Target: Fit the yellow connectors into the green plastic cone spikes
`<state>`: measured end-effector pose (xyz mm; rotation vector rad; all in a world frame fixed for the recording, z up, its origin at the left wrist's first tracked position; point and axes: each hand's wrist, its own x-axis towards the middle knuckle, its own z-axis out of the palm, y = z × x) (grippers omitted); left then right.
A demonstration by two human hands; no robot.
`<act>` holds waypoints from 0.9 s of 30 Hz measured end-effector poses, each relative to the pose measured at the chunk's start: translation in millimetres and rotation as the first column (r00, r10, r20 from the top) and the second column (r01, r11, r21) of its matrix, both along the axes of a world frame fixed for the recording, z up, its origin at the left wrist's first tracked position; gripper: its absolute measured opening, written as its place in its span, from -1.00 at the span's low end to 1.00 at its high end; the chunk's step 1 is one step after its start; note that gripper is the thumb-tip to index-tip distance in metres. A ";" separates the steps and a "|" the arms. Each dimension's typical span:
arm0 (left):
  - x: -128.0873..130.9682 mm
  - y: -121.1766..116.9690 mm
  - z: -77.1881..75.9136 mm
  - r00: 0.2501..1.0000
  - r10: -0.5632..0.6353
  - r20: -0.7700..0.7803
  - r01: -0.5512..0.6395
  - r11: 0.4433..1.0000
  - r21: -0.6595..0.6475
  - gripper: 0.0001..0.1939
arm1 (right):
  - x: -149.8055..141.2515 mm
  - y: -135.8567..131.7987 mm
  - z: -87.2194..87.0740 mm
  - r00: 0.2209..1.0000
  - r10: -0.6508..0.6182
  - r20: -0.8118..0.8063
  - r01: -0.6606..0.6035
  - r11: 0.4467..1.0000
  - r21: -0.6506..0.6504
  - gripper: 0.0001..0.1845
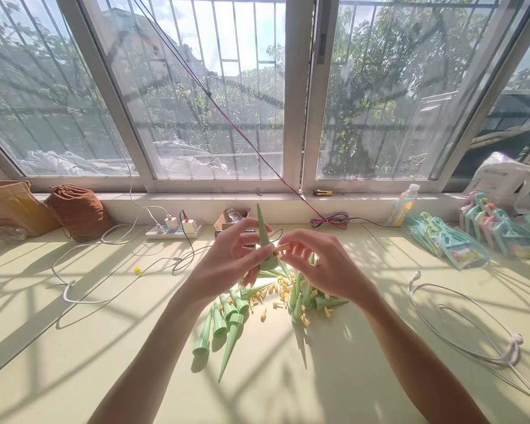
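Note:
My left hand (242,250) is closed around a green pointed cone (262,227), its tip upward. Close beside it, my right hand (315,253) pinches a small yellow plug (282,248) against the cone's side; whether the two parts join I cannot tell. Beneath both hands lies a heap of small yellow plugs (264,314). Several green cones lie to the left, one green cone (231,344) pointing toward me. More green cones (297,306) are bunched on the right, some with yellow pieces near their ends. My hands hide part of the heap.
A power strip (173,229) with cables, a brown bag (80,211) and a small open box (233,218) stand along the window sill. To the right are a bottle (405,205), bagged pastel plastic items (461,241) and a coiled white cable (468,318).

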<state>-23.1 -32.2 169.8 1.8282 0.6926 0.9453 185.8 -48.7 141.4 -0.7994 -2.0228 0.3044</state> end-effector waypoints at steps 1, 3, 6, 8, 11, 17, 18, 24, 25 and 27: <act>-0.8 1.0 -0.1 1.000 -0.002 0.017 0.003 1.000 -0.026 -0.70 | 0.5 0.2 -0.2 1.000 0.017 -0.004 -0.017 1.000 0.014 -0.84; -3.1 3.7 -1.4 0.999 -0.012 0.042 0.015 0.997 -0.081 -0.68 | 1.4 0.7 -0.3 0.999 0.052 0.000 -0.051 0.997 0.049 -0.81; -6.9 8.3 -4.7 0.997 -0.037 0.068 0.047 0.987 -0.152 -0.69 | 2.0 1.7 -0.3 0.997 0.077 -0.001 -0.076 0.992 0.099 -0.81; -8.4 10.5 -6.4 0.995 -0.054 0.084 0.069 0.980 -0.189 -0.70 | 1.8 2.3 -0.6 0.997 0.081 -0.003 -0.080 0.989 0.124 -0.82; -8.4 11.4 -7.1 0.992 -0.075 0.100 0.096 0.971 -0.218 -0.70 | 1.4 2.9 -2.0 0.997 0.079 -0.005 -0.077 0.985 0.154 -0.83; -8.4 10.2 -5.1 0.991 -0.117 0.064 0.129 0.966 -0.223 -0.72 | 2.1 2.3 -3.4 0.997 0.076 0.012 -0.077 0.984 0.163 -0.85; -8.6 10.1 -4.8 0.991 -0.118 0.055 0.128 0.968 -0.217 -0.71 | 2.3 2.1 -3.3 0.997 0.072 0.021 -0.075 0.984 0.159 -0.86; -6.8 6.6 -2.6 0.995 -0.101 0.009 0.101 0.986 -0.131 -0.72 | 1.9 2.0 -2.3 0.998 0.053 0.039 -0.058 0.987 0.151 -0.89; -5.9 5.8 -2.2 0.996 -0.088 0.008 0.089 0.990 -0.112 -0.72 | 1.4 2.2 -2.3 0.998 0.046 0.038 -0.051 0.987 0.152 -0.89; -3.9 4.3 -1.6 0.997 -0.078 0.006 0.078 0.994 -0.081 -0.73 | 0.5 2.7 -2.3 0.999 0.026 0.037 -0.031 0.988 0.153 -0.89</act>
